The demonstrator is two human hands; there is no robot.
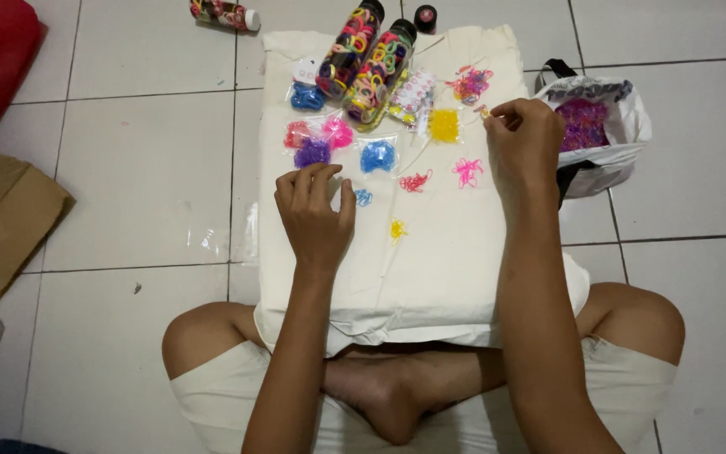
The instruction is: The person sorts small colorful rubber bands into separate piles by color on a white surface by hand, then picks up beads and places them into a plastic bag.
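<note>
While the right hand [524, 134] pinches a small band [482, 110] in narrow fingers, the left hand [314, 210] hovers, fingers loosely curled and empty, just left of a blue band [364, 197]

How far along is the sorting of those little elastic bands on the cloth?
Done: several small bags of single-colour bands lie filled near the two jars. In hand: the right hand pinches a tiny band at its fingertips; the left hand rests on the cloth, apparently on a clear bag. Left: loose pink, red and yellow bands remain unbagged.
</note>
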